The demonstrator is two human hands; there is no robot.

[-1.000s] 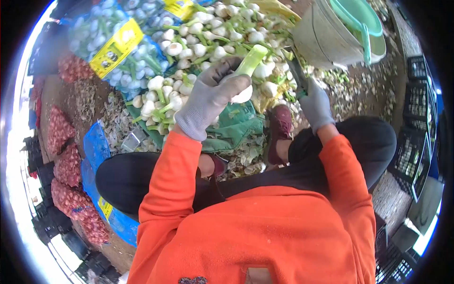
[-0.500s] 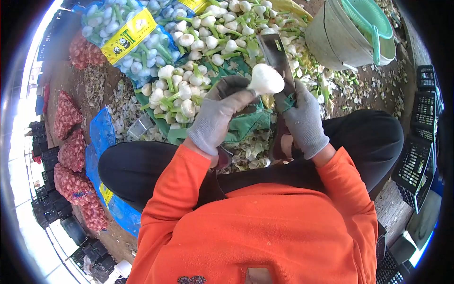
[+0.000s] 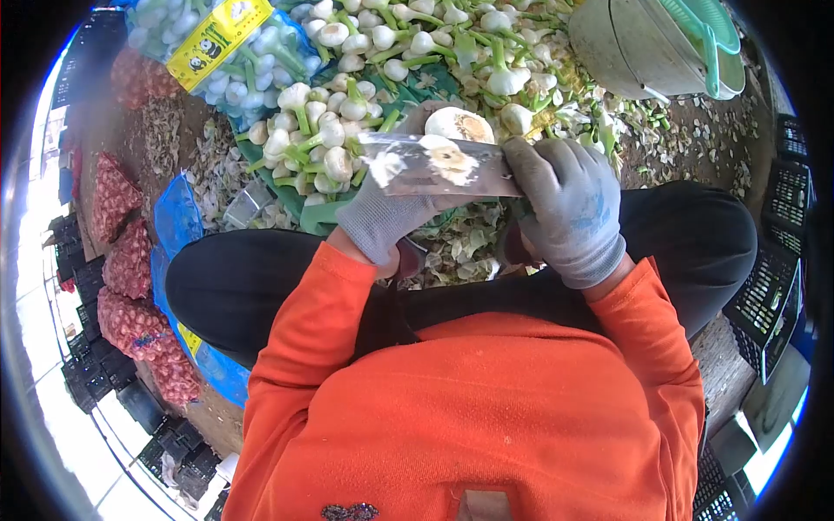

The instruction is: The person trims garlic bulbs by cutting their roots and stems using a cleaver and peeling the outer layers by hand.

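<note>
My left hand (image 3: 382, 213), in a grey glove, holds a white garlic bulb (image 3: 459, 126) root end up. My right hand (image 3: 573, 204), also gloved, grips a broad cleaver (image 3: 430, 165) whose flat blade lies across in front of the bulb and hides much of my left fingers. Both hands are over my lap, just before a heap of fresh garlic with green stalks (image 3: 347, 104) lying on a green cloth (image 3: 317, 217).
A grey bucket (image 3: 625, 48) with a green basket on it stands at the upper right. Blue bags of garlic (image 3: 217, 52) lie upper left, red mesh sacks (image 3: 130, 321) along the left. Black crates (image 3: 769, 295) sit at the right. Peelings litter the ground.
The cleaver has swung from upright beside the bulb to lying flat across it. The bulb has turned root end up, and both hands have drawn closer to my body.
</note>
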